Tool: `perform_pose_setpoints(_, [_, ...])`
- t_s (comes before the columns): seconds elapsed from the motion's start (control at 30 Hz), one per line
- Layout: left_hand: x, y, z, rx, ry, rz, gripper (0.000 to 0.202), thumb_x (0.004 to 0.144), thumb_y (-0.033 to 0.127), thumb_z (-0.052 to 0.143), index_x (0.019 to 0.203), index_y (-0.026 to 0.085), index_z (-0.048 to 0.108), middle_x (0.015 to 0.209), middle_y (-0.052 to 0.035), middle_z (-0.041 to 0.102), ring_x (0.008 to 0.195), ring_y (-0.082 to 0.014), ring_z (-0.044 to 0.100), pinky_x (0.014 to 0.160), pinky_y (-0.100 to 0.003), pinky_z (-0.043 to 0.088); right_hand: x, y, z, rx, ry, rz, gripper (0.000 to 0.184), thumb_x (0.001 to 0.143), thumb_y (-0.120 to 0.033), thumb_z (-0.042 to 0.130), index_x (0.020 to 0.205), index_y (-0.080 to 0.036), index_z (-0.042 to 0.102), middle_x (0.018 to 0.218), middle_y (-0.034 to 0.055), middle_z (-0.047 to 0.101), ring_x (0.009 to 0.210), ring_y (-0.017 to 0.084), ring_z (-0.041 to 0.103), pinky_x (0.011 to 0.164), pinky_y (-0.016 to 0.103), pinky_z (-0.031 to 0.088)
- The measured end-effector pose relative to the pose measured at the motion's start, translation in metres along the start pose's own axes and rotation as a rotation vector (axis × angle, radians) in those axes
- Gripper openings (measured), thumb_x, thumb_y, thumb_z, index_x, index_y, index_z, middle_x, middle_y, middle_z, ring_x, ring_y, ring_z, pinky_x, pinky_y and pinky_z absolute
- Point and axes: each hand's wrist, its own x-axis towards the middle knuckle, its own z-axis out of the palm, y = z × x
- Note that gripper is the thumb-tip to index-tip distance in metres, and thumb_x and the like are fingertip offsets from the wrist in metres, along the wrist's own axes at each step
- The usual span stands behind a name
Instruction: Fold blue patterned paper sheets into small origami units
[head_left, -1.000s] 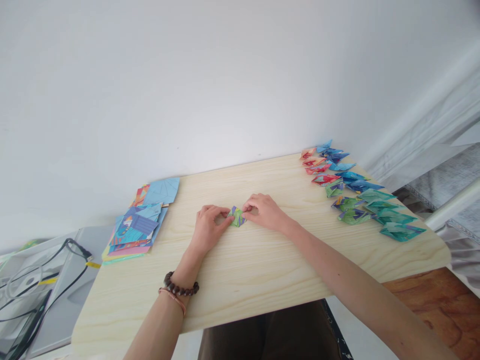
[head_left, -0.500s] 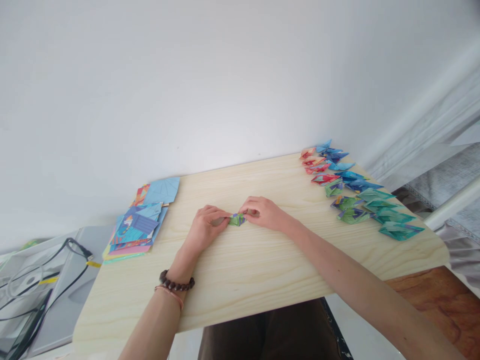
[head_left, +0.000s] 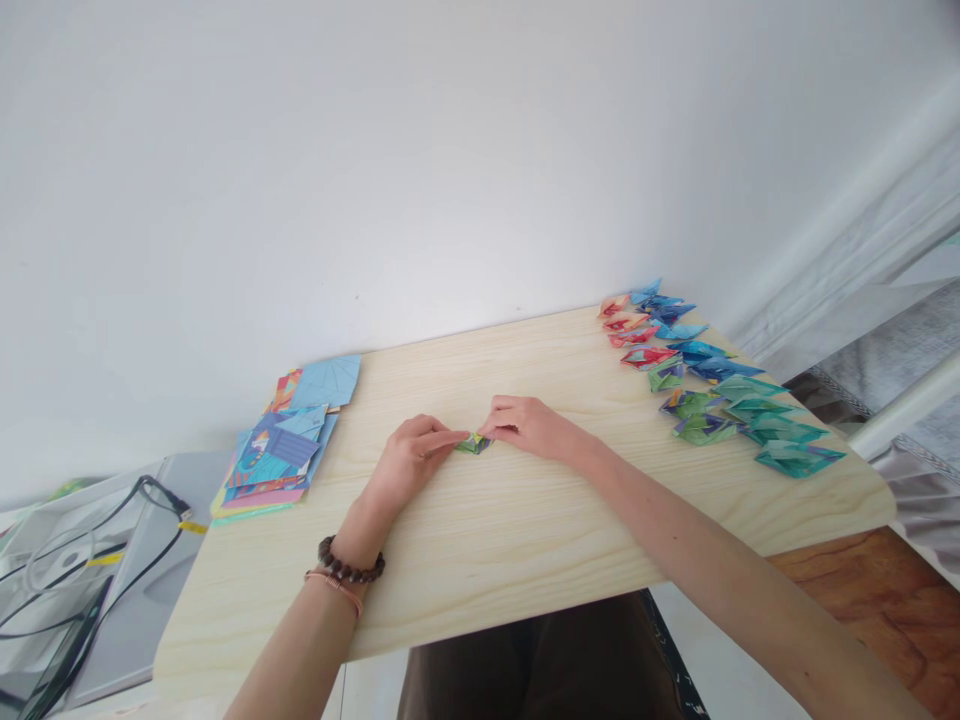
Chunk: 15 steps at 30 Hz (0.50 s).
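A small folded paper piece, green with purple and yellow print, lies near the middle of the pale wooden table. My left hand presses on its left end with closed fingers, the forefinger stretched over it. My right hand pinches its right end, fingers curled together. Most of the paper is covered by my fingertips. A bead bracelet and a thin band sit on my left wrist.
A stack of patterned paper sheets lies at the table's left edge. Several folded paper shapes, red, blue and green, are lined up along the right side. Left of the table are a grey surface and black cables. A white wall stands behind.
The paper piece has gone from a wider, open diamond to a flatter, narrower fold. My two hands have drawn closer together over it, and the forefingers now press it down.
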Motion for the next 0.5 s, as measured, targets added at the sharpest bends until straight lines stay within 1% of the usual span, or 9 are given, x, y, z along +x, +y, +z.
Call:
perform_pose_setpoints(0.1, [-0.0031,-0.0035,-0.0016,0.022,-0.019,0.074,0.025,0.091,0.026,0.049,0.108,0.030,0.068,0.091,-0.0059,0.064,0.082,-0.0167,0.058,0.074,-0.031,0.046,-0.0021,0.0006,-0.0017,-0.008,-0.014,-0.010,0.022,0.090,-0.020,0.050,0.100,-0.024,0.070,0.085,0.0020,0.057,0.075,0.012,0.057,0.073,0.024,0.043])
perform_pose_setpoints(0.23, [-0.0042,-0.0044,-0.0019,0.061,-0.020,0.146,0.026,0.092,0.024,0.048,0.110,0.028,0.066,0.097,-0.0073,0.064,0.087,-0.0178,0.058,0.076,-0.033,0.048,-0.0054,0.0027,-0.0005,-0.017,-0.018,-0.026,0.028,0.090,-0.016,0.047,0.106,-0.025,0.068,0.091,0.0032,0.058,0.078,0.012,0.057,0.074,0.024,0.045])
perform_pose_setpoints(0.33, [-0.0036,-0.0028,-0.0019,0.060,-0.018,0.169,0.026,0.091,0.022,0.048,0.110,0.026,0.066,0.099,-0.0077,0.064,0.089,-0.0186,0.058,0.078,-0.034,0.048,-0.0069,0.0031,0.0019,-0.037,0.001,-0.033,0.030,0.090,-0.014,0.046,0.107,-0.025,0.068,0.096,0.0044,0.060,0.083,0.013,0.058,0.078,0.026,0.045])
perform_pose_setpoints(0.5, [-0.0022,-0.0004,-0.0017,0.016,-0.003,0.220,0.026,0.089,0.016,0.051,0.110,0.023,0.065,0.098,-0.0083,0.063,0.091,-0.0183,0.056,0.077,-0.033,0.049,-0.0068,0.0014,0.0028,-0.079,0.010,-0.051,0.028,0.088,-0.012,0.047,0.101,-0.022,0.070,0.096,0.0051,0.061,0.084,0.014,0.058,0.079,0.027,0.046])
